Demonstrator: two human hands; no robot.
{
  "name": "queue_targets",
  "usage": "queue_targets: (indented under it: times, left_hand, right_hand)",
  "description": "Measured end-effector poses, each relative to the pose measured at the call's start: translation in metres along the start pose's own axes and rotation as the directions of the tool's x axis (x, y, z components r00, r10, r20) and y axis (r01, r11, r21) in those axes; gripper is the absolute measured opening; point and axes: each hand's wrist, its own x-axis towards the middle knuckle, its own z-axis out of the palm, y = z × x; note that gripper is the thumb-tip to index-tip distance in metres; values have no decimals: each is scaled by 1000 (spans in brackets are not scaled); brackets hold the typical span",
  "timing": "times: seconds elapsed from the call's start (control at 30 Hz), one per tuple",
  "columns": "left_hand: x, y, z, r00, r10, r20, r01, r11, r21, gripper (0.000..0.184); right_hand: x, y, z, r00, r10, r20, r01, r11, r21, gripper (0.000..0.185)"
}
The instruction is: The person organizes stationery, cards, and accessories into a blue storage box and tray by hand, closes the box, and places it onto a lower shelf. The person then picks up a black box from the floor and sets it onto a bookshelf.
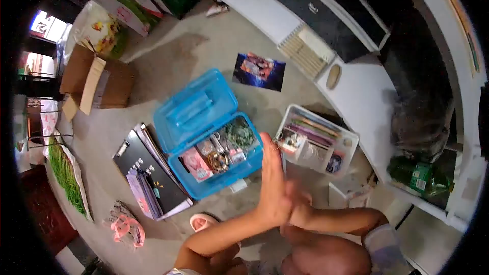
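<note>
My left hand (272,186) is raised upright at the centre, its fingers stretched and seen edge-on. Against its palm side, near the wrist, is my right hand (298,203), blurred by motion, its fingers not clear. No object shows between them. Left of the hands lies an open blue box (204,188) with jewellery, a pink packet and a green tangle inside. Its blue lid (196,109) is folded back. To the right of my fingers is a clear divided tray (346,150) holding pens and small items.
A black clipboard (147,160) with papers lies left of the blue box. Beyond the boxes is a dark printed picture (275,79). A cardboard box (119,84) stands at the left. The white desk (351,79) bears a keyboard (305,51) and mouse (334,76).
</note>
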Motion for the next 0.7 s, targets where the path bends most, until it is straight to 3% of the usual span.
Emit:
queue_targets:
  times: [0.1,0.2,0.23,0.3,0.37,0.43,0.47,0.53,0.57,0.63,0.7]
  left_hand:
    - [-3,18,2,995,82,55,-77,993,-85,90]
    - [-16,27,10,993,43,107,-42,999,-20,87]
    - [-20,28,12,993,44,110,-43,999,-11,86]
    - [-23,22,10,993,83,80,-79,995,-57,81]
    - [-30,15,7,994,88,59,-85,995,-54,78]
    - [-34,11,-1,998,-57,-33,53,995,-89,81]
    - [-35,9,-5,989,-128,-78,119,986,-116,83]
    - [-33,8,-12,956,-249,-154,191,930,-314,85]
    - [-29,6,-24,967,-80,-240,57,993,-100,82]
    - [-19,13,-44,975,16,-220,-35,996,-82,88]
    - [-7,28,-60,989,-2,-149,-17,992,-129,89]
  right_hand:
    - [19,4,-7,998,42,38,-48,984,174,65]
    - [43,-25,-15,982,134,135,-174,924,341,64]
    - [48,-21,-13,992,122,18,-120,922,368,63]
    - [53,-27,-11,991,129,20,-129,954,270,66]
    - [53,-17,-5,986,78,146,-112,964,241,68]
    - [44,-5,9,972,99,212,-148,962,231,71]
    - [38,-6,21,986,84,147,-123,952,280,71]
    - [32,-12,31,979,39,200,-81,975,207,75]
    - [28,-17,35,967,7,254,-43,990,136,77]
    - [18,-25,44,955,34,295,-38,999,8,81]
    - [11,-50,56,958,-23,285,18,1000,19,77]
